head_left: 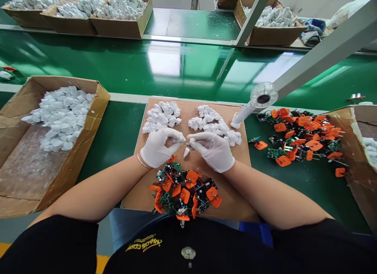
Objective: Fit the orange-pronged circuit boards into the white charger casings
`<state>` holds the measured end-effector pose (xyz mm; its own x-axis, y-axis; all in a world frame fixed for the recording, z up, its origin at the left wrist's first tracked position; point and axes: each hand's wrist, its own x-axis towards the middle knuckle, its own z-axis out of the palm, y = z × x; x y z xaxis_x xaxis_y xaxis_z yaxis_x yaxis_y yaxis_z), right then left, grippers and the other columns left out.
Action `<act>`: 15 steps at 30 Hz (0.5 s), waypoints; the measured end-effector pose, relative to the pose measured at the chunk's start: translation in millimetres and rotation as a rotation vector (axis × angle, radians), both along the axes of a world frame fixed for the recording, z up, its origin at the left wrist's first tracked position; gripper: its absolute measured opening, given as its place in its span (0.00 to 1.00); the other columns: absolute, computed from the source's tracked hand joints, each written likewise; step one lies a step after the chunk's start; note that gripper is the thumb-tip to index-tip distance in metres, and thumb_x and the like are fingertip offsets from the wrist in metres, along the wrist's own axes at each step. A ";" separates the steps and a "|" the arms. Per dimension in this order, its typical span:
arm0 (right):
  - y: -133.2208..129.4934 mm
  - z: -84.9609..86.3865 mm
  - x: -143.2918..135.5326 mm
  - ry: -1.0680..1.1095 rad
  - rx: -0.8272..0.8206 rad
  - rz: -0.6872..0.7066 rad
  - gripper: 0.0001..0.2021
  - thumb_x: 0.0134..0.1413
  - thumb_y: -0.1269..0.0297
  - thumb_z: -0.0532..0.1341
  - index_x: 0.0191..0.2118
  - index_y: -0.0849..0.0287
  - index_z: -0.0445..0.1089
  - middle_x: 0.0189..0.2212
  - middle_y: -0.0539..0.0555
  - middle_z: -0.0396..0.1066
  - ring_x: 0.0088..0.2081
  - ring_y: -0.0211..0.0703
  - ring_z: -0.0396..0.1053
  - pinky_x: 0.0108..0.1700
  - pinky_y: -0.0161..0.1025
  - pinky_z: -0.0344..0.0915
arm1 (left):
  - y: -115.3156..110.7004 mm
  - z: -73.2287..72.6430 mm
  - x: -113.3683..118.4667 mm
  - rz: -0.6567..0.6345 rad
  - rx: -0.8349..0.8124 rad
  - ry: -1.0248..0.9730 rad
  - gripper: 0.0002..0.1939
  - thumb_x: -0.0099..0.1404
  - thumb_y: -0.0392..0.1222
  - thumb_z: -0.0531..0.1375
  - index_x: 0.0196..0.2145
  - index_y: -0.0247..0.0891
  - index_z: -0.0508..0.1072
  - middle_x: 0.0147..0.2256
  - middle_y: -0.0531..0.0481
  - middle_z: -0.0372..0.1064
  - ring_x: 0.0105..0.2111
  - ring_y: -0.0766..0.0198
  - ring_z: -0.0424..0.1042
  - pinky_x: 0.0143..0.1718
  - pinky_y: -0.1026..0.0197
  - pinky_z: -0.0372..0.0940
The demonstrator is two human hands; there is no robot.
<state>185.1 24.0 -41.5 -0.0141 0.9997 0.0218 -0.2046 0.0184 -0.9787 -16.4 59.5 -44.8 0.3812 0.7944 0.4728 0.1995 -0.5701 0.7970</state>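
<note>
In the head view, the white-gloved left hand [159, 148] curls nearly closed around a small white plastic piece [178, 138]. The white-gloved right hand [215, 151] pinches a tiny whitish part [192, 141], fingertips together, likely for fine control. Both work over the brown cardboard sheet [137, 195], which probably protects the green counter [101, 138]. White plastic heaps [163, 116] on its far side and orange-and-green circuit assemblies [192, 177] on its near side seem placed for short reaches.
</note>
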 end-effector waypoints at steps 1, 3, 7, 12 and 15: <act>-0.5 0.6 -0.2 0.003 -0.039 0.018 0.12 0.46 0.60 0.75 0.36 0.57 0.78 0.39 0.56 0.82 0.40 0.47 0.81 0.50 0.50 0.81 | -0.1 3.2 0.3 -0.003 0.044 0.003 0.06 0.65 0.35 0.65 0.39 0.36 0.72 0.36 0.47 0.75 0.34 0.66 0.75 0.36 0.62 0.71; -1.2 1.9 0.1 0.011 -0.090 0.071 0.13 0.44 0.60 0.76 0.36 0.58 0.79 0.40 0.56 0.82 0.40 0.49 0.81 0.51 0.51 0.81 | 0.4 9.0 0.4 -0.010 0.131 0.038 0.05 0.65 0.35 0.66 0.38 0.36 0.74 0.34 0.48 0.76 0.34 0.66 0.75 0.37 0.62 0.72; -2.0 5.0 1.2 0.033 -0.164 0.214 0.21 0.42 0.61 0.77 0.45 0.58 0.79 0.44 0.56 0.81 0.45 0.52 0.81 0.54 0.52 0.79 | 1.6 13.7 0.1 -0.004 0.295 0.185 0.01 0.66 0.35 0.65 0.37 0.38 0.76 0.33 0.49 0.75 0.34 0.65 0.75 0.38 0.61 0.72; -4.1 8.8 -0.6 0.033 -0.174 0.235 0.18 0.44 0.62 0.76 0.43 0.57 0.80 0.41 0.55 0.82 0.41 0.48 0.81 0.51 0.49 0.81 | -2.0 11.3 4.4 -0.073 0.410 0.297 0.06 0.67 0.34 0.60 0.39 0.38 0.76 0.33 0.48 0.74 0.31 0.64 0.73 0.31 0.62 0.68; -4.8 9.7 -2.2 0.012 -0.115 0.178 0.12 0.46 0.60 0.75 0.38 0.57 0.80 0.37 0.55 0.82 0.36 0.47 0.81 0.46 0.49 0.82 | -4.2 13.1 8.0 -0.047 0.386 0.296 0.05 0.66 0.32 0.59 0.39 0.39 0.73 0.30 0.52 0.72 0.30 0.66 0.72 0.33 0.63 0.67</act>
<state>182.9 19.2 -31.8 -0.1909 0.9774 -0.0913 -0.2063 -0.1309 -0.9697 -8.3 55.3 -31.7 0.5754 0.5612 0.5950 0.3528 -0.8266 0.4385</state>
